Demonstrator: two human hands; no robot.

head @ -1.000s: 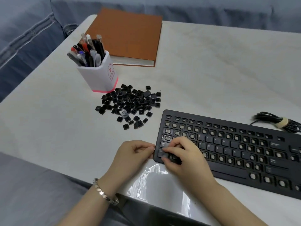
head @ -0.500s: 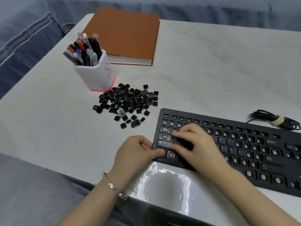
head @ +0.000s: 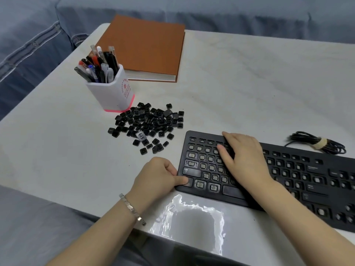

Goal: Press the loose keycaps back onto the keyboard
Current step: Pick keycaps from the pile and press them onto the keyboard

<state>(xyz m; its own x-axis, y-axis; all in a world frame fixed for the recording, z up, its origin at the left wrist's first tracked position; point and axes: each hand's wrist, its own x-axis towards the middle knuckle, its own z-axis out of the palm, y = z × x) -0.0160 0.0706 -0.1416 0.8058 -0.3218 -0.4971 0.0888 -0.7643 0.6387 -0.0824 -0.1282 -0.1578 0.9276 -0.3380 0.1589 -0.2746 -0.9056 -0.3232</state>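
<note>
Soft even light, bright glare on table [head: 249,93] near edge, slight wide-angle bending, mildly soft

1. Looks like matt black plastic over the keyboard [head: 317,189], dulled by dust; shows pale rubbery domes in the bare wells.
2. Reads as hard black plastic in the loose keycaps [head: 148,125], with a faint sheen on some edges.
3. Appears smooth and stone-like across the pale table [head: 249,83], faintly veined; turns glossy and mirror-like at the near edge.
4. Seems smooth white plastic on the pen holder [head: 113,95], with red print.
5. Shows plastic barrels among the pens [head: 99,68], some clear.
6. Looks matt on the cover of the book [head: 146,47]; shows white paper at the page edges.
7. Gleams as polished metal links in the bracelet [head: 130,208].
8. Looks rubbery on the coiled cable [head: 334,148].
9. Reads as woven blue-grey cloth [head: 28,54] with stitched seams.
</note>
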